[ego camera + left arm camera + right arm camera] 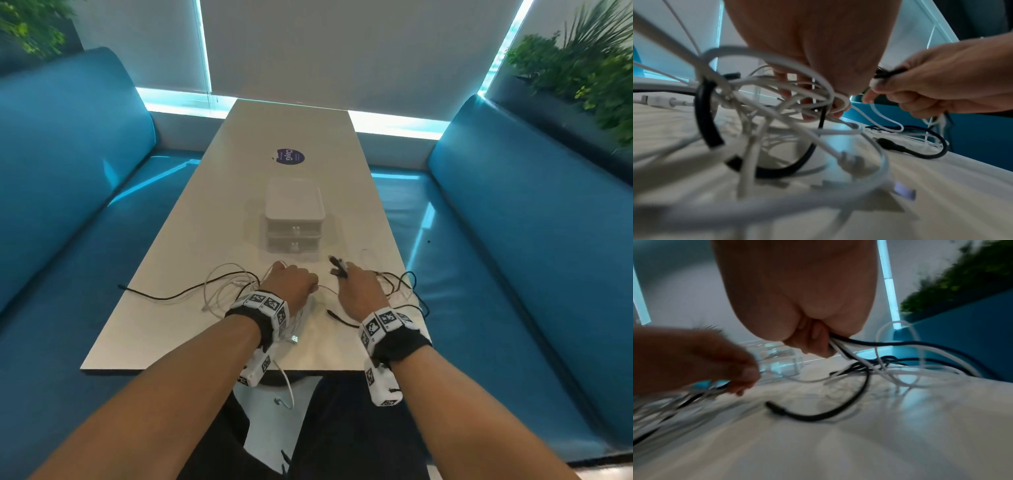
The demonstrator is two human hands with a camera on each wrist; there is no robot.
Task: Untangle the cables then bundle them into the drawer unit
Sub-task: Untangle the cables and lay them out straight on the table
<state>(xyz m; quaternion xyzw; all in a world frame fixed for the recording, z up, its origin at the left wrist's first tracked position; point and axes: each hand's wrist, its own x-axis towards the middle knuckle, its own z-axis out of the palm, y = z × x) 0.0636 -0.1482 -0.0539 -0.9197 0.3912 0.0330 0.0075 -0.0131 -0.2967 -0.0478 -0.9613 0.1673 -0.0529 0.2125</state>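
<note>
A tangle of white cables (222, 287) and black cables (161, 295) lies across the near part of the table (164, 329). My left hand (291, 282) grips a bunch of white and black loops (789, 97) at the tangle's middle. My right hand (359, 287) pinches black and white cable ends (337, 265), whose plugs stick up past the fingers; the strands (849, 344) trail off to the right. A loose black plug end (777, 408) rests on the table between both hands. The clear two-drawer unit (294, 219) stands just beyond the hands, both drawers pushed in.
Blue benches (513, 240) flank the table on both sides. A dark round sticker (290, 156) sits on the table's far half. One white cable (287, 387) hangs over the near edge toward my lap. Plants (582, 65) stand behind the benches.
</note>
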